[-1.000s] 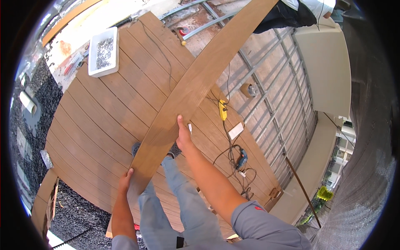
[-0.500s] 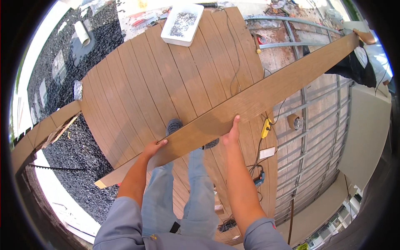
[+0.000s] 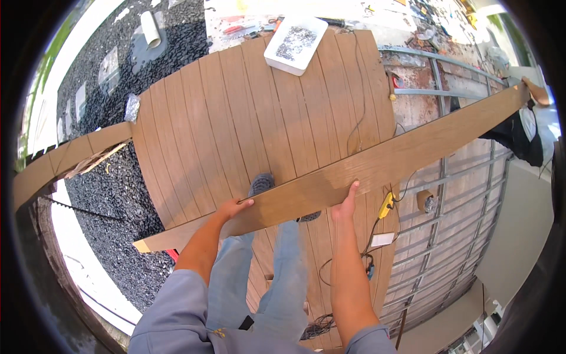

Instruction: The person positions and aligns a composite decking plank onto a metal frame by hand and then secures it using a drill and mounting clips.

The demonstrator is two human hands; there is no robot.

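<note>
A long brown decking board (image 3: 306,194) spans the view on a slant, from low at the left to high at the right. My left hand (image 3: 234,208) grips it toward the left end, thumb over the upper edge and fingers hidden behind. Farther right, my right hand (image 3: 345,203) holds the lower edge, its thumb up against the face and the other fingers out of sight. At the far right end another person's hand (image 3: 535,93) holds the same board. Below lies a deck of laid brown boards (image 3: 236,112), on which I stand.
A white tub (image 3: 319,32) of small metal pieces sits at the deck's far edge. Dark gravel (image 3: 177,41) borders the left. Metal framing (image 3: 437,150) stretches out at the right. A yellow power-strip-like block (image 3: 386,205) and cables lie by my right arm.
The view has swung, so the deck and tub appear farther right and lower. The board stays in both my hands and the other person's hand, now at a slightly flatter slant.
</note>
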